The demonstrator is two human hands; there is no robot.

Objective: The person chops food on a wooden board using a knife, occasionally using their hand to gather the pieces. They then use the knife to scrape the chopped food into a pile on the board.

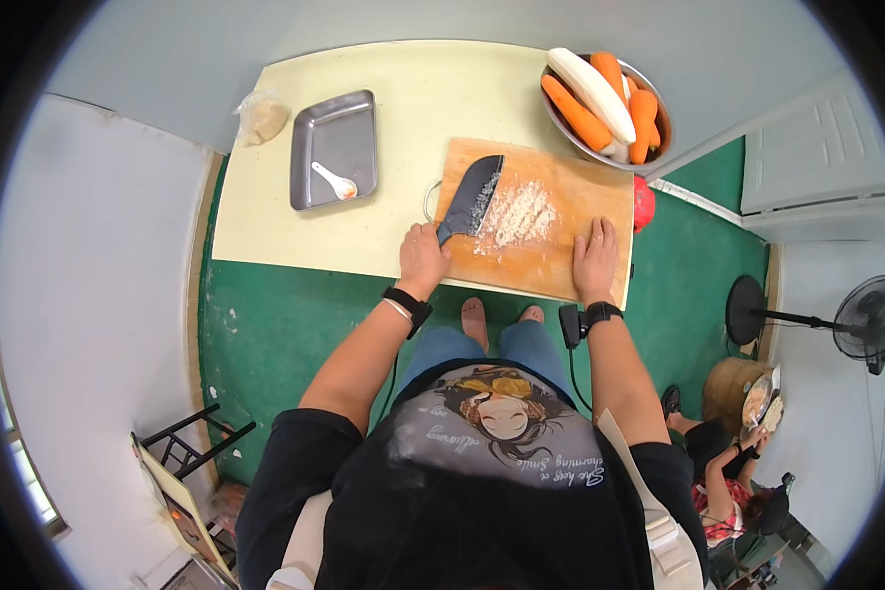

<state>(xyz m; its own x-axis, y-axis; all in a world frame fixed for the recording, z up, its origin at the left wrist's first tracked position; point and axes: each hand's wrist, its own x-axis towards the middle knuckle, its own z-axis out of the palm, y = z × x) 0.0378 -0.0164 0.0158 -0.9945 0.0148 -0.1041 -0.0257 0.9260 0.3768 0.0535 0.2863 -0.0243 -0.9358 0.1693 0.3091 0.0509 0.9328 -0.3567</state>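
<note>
My left hand (422, 258) is closed around the handle of a black-bladed kitchen knife (472, 193), most of that handle hidden by my fingers. The wide blade lies over the left part of a wooden cutting board (479, 269), with pale bits stuck along its edge. Right beside the blade, finely chopped pale food (523, 214) is spread on the board. My right hand (597, 257) rests palm down near the board's right edge, fingers extended and holding nothing.
On the pale yellow table (302, 240) are a metal tray (334, 144) with a white spoon (335, 181), a plastic bag (262, 118), and a steel bowl (667, 136) of carrots and a peeled white root. Behind me on the right are a seated person (723, 487) and a standing fan (863, 313).
</note>
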